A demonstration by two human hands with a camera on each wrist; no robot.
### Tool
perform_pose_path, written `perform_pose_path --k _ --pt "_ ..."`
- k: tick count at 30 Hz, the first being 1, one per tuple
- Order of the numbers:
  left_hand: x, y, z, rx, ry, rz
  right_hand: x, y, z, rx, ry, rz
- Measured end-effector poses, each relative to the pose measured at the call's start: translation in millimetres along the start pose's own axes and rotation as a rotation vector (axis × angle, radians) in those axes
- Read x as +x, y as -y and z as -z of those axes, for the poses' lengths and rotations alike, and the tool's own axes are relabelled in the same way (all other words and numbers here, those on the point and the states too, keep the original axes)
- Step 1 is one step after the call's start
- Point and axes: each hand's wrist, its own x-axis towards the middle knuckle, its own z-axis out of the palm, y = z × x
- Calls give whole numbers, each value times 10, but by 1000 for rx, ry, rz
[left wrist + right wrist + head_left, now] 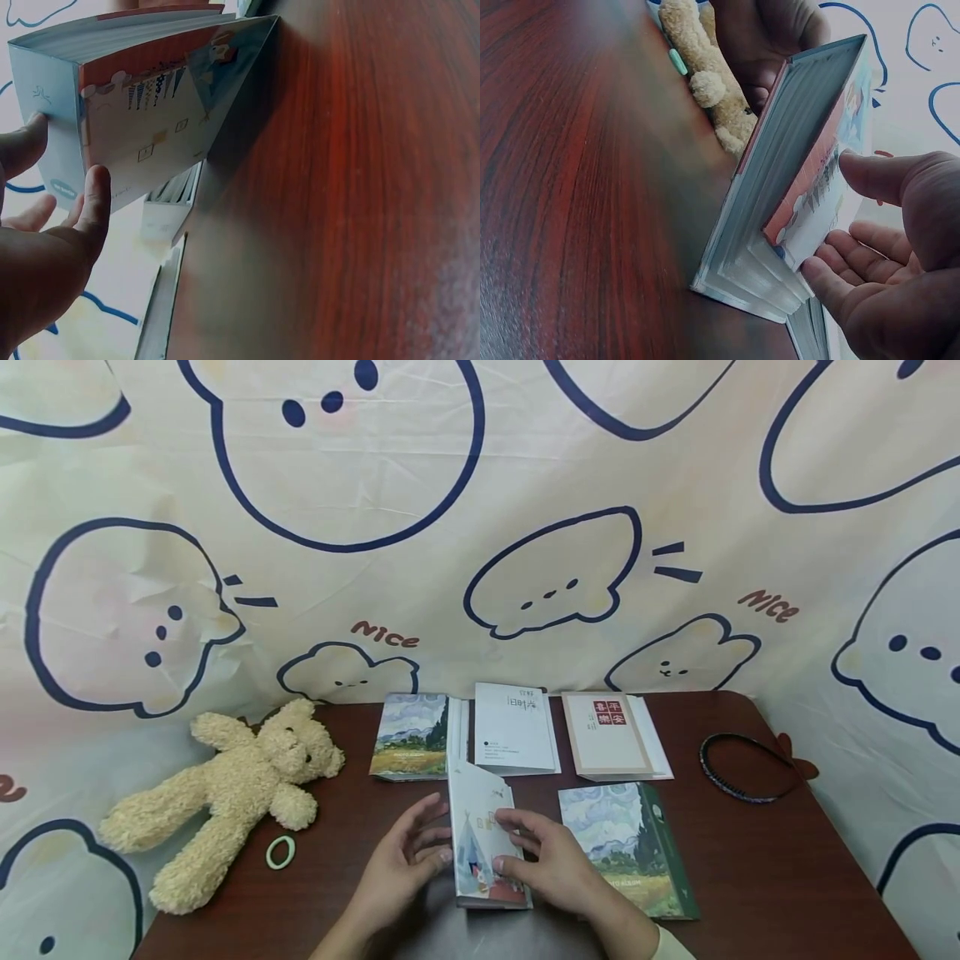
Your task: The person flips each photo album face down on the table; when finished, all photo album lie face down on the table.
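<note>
Touches the tent-printed album [480, 839] from both sides with left hand [401, 856] and right hand [553, 860], with relaxed fingers not closed around it. Supports it in tilted position at the tabletop [765, 877], to the left of the green-spined album [618, 835].

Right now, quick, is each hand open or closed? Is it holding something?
Left hand: open, touching the photo album with the tent picture.
Right hand: open, touching that same album.

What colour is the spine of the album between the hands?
Pale blue; the spine shows best in the left wrist view.
</note>
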Motion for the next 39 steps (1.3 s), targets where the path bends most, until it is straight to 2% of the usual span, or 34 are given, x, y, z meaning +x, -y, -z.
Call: perform_pose_path --k 6,11,17,24,32,39 --pt "5 -8 -34 -24 12 -12 1 4 -13 -64 -17 32" --pt "14 -17 -83 -53 9 -26 4 30 -22 -73 -20 62" --pt "16 -36 -128 -79 10 -48 15 94 -44 -37 -10 112" --pt "10 -92 -118 -86 13 -75 34 126 -100 17 14 207" --pt "-19 -167 -88 -89 10 -87 41 180 -184 103 35 194" --pt "-63 -245 -67 -58 0 -64 50 166 -243 155 54 175"
